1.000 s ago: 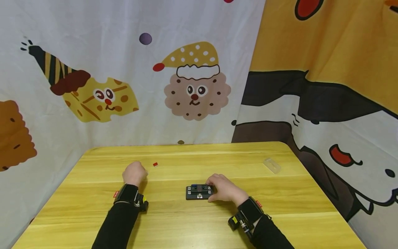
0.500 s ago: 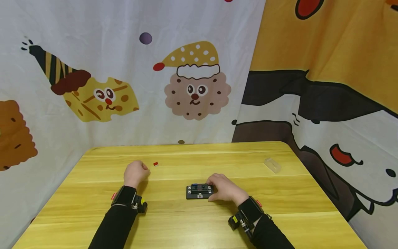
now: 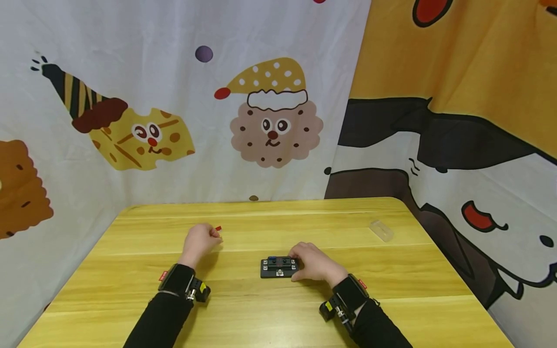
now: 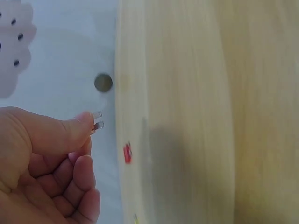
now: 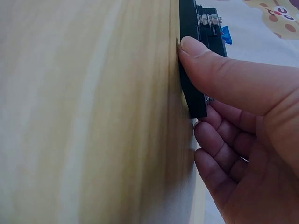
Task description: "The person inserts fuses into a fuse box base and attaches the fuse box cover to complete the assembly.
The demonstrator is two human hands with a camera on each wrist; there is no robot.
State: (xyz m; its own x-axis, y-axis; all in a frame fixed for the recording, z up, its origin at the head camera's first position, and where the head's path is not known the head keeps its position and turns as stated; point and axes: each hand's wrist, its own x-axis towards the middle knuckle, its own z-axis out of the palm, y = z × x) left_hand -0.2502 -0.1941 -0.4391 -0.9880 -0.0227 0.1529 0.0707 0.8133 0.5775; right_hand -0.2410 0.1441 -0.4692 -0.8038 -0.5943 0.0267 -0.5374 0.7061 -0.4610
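Observation:
My left hand (image 3: 200, 241) pinches a small blade fuse (image 4: 98, 125) between thumb and fingertips; its two flat prongs stick out in the left wrist view, and the rest of it is covered. A red fuse (image 3: 218, 228) lies on the table just beyond that hand. To the right, my right hand (image 3: 312, 263) grips the right end of a black fuse block (image 3: 278, 267), thumb on the near side and fingers behind. The block rests flat on the table, with metal bolts on it. In the right wrist view a blue fuse (image 5: 226, 35) stands out from its top.
A clear plastic cover (image 3: 381, 231) lies at the back right of the wooden table (image 3: 261, 314). A small yellow piece (image 4: 136, 219) shows at the bottom of the left wrist view. Behind the table hangs a printed cloth (image 3: 174, 29).
My left hand has moved to the right and turned, so the fingertips now come close to the red fuse and partly cover it. The right hand and the fuse block stay where they were.

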